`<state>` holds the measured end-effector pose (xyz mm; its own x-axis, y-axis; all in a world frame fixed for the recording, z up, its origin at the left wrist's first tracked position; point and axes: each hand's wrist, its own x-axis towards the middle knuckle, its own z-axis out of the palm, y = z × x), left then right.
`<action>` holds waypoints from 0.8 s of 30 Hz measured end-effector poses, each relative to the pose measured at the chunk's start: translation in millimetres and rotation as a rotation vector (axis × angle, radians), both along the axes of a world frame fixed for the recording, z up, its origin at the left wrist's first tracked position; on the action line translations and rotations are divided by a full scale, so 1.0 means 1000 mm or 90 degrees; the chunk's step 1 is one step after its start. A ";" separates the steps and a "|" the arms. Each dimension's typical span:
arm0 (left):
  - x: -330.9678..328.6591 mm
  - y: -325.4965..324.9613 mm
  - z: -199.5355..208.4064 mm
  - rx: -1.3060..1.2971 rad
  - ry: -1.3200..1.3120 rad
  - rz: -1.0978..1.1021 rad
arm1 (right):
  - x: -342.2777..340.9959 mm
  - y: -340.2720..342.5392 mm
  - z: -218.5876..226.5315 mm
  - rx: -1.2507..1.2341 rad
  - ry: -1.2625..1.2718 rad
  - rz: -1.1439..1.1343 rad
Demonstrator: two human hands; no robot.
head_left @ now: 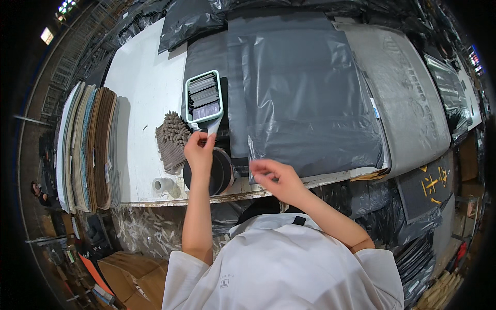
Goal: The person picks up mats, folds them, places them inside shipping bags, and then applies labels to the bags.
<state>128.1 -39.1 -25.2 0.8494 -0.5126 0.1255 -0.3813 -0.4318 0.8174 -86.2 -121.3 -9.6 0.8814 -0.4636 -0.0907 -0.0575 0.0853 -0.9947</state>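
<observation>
My left hand (199, 151) is closed in a pinch on a white strip (214, 127), which rises from the fingertips to the near end of a mint-green tray (221, 98). Dark cards (203, 89) stand packed in that tray. My right hand (279, 181) is open and somewhat blurred, its fingers pointing left. It is close to the near left corner of a large dark grey plastic bag (310, 108) lying flat on the table. Just below my left hand, partly behind its wrist, is a round black item (219, 173).
Folded mats (98, 150) stand in a row on the left of the white table (139, 77). A brown chenille mat piece (171, 142) and a small white roll (163, 185) lie nearer. A grey mat (400, 98) overhangs at right. Cardboard (134, 276) sits below the table's front edge.
</observation>
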 end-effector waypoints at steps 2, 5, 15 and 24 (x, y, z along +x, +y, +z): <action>-0.051 -0.003 0.015 -0.158 -0.104 -0.138 | 0.011 0.000 0.002 0.178 -0.061 -0.090; -0.100 0.010 0.050 -0.090 -0.386 -0.395 | 0.009 -0.001 0.008 0.273 -0.109 -0.251; -0.113 0.041 0.065 -0.249 0.349 -0.277 | -0.022 0.001 0.056 0.058 -0.136 -0.277; -0.116 0.035 0.066 -0.275 0.398 -0.266 | -0.027 0.005 0.061 0.017 -0.146 -0.270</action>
